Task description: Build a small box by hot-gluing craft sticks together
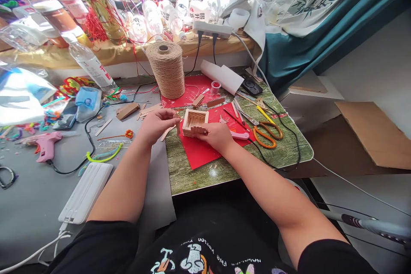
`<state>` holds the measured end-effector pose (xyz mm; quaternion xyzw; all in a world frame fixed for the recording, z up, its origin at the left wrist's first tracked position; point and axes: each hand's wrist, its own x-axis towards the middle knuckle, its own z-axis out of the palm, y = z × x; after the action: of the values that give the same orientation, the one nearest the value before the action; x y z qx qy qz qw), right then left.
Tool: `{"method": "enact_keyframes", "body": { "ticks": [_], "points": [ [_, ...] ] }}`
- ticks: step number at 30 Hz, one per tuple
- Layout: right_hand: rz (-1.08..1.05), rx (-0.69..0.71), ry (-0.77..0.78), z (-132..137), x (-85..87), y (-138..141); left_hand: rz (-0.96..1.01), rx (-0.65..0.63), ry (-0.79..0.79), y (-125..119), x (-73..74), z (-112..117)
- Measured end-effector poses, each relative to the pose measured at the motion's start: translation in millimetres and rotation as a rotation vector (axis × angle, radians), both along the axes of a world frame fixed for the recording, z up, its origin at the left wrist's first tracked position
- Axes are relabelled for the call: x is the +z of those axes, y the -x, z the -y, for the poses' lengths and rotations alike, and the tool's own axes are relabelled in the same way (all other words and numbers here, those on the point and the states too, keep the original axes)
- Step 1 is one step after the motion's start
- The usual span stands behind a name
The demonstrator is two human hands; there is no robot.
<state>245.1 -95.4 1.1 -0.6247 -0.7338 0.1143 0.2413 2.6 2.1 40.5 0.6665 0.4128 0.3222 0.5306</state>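
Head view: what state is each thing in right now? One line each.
Wooden box, open-topped, upright on the red paper.
Right hand, fingers shut on the box's near wall.
Left hand, fingers curled at the box's left edge; grip unclear.
Scissors, lying flat, blades look closed.
Glue gun, lying on its side, untouched.
Twine spool, standing upright.
Power strip, two plugs in.

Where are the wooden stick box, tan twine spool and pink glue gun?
wooden stick box (194,119), head view, slatted inside.
tan twine spool (168,72), head view, wound side.
pink glue gun (48,142), head view, body.
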Motion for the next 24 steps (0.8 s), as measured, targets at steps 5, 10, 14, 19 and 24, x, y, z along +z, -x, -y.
{"method": "enact_keyframes", "body": {
  "ticks": [5, 10, 14, 19, 24],
  "points": [
    [-0.026, 0.012, 0.002, 0, 1.2, 0, 0.061, -0.142, 0.051, -10, -9.2, 6],
    [-0.007, 0.011, 0.004, -1, -1.4, 0, -0.037, -0.162, -0.245, -18, -16.0, 15],
    [-0.007, 0.012, -0.002, -1, -1.4, 0, -0.166, -0.192, -0.481, -19, -12.8, 18],
    [-0.001, 0.01, 0.011, 1, 3.0, 0, -0.218, -0.234, -0.632, -17, -14.8, 14],
    [-0.011, 0.01, 0.008, 1, 3.8, 0, -0.298, -0.22, -0.624, -13, -20.3, 9]
  ]
}}
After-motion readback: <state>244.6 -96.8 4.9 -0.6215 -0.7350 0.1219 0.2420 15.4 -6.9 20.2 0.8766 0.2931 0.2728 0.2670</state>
